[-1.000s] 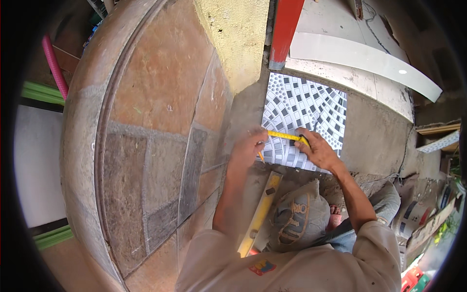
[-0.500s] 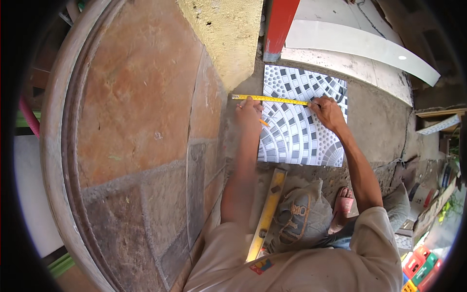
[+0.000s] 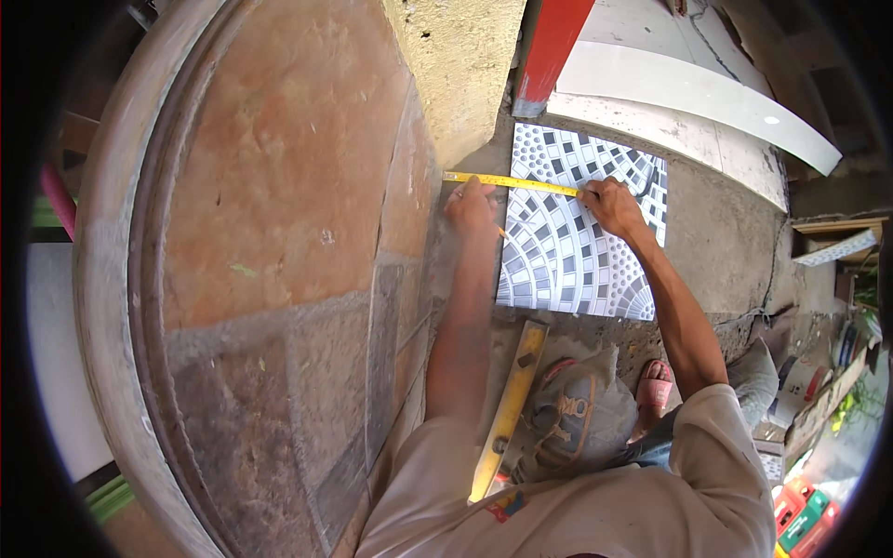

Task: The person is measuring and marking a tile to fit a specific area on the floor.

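Your left hand (image 3: 474, 206) is pinching the yellow tape measure (image 3: 539, 186) near its metal end, with an orange pencil (image 3: 502, 232) also protruding from that grip. Your right hand (image 3: 610, 203) is pinching the tape farther along, fingers pressed together. The tape measure is crossing the upper part of a grey-and-white patterned tile (image 3: 558, 265) and extending past its left edge toward the stone-faced structure (image 3: 279, 167) (contact there cannot be told). The tile is lying on the floor (image 3: 726, 242); a yellow spirit level (image 3: 507, 409) is resting near your left forearm.
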`<state>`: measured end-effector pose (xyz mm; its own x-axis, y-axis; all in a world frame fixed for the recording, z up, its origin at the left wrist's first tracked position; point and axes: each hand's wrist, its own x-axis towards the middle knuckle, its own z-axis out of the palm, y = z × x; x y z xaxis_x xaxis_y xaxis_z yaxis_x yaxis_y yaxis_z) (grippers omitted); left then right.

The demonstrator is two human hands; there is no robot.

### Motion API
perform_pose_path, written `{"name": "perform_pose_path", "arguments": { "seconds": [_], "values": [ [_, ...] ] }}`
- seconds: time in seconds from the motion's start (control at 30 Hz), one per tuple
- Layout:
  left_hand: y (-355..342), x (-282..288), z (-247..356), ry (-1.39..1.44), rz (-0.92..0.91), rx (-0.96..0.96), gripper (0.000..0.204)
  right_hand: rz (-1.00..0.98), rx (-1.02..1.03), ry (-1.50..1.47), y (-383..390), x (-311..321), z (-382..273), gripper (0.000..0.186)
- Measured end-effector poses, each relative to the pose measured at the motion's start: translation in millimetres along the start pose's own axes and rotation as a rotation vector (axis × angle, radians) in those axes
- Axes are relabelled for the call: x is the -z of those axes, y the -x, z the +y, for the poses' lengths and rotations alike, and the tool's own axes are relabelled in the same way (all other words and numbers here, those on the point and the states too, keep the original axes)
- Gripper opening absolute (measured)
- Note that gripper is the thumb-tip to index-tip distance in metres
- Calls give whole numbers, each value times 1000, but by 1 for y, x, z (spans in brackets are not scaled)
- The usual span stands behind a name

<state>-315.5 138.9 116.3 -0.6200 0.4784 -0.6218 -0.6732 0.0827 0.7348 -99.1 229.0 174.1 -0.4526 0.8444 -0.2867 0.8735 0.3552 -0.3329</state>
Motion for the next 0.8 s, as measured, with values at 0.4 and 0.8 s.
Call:
{"name": "perform_pose_path", "arguments": {
  "seconds": [0.4,0.8],
  "values": [
    [70,68,-15,-27,-200,0,20,0,-46,-27,5,-4,-16,29],
    [130,127,-38,-401,-494,-146,41,186,92,-7,11,-16,-25,28]
  ]
}}
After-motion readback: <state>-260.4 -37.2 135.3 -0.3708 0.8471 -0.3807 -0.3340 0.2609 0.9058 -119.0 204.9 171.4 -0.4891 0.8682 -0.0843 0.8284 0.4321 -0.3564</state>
